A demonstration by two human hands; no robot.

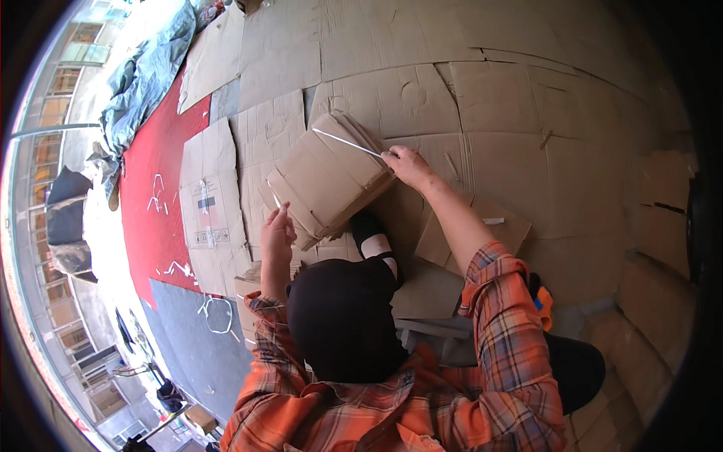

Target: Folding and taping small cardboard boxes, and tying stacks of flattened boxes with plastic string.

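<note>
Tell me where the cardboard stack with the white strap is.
In the head view, the cardboard stack lies left of centre, between the left hand and right hand, near a foot.

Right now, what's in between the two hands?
In the head view, a stack of flat brown cardboard lies between the left hand and the right hand, with part of a white strap across it.

Single view: head-worn fisheye, facing steeply down. Plaid shirt nearest, at lower edge; left hand, right hand near middle; building front curving along left rim.
</note>
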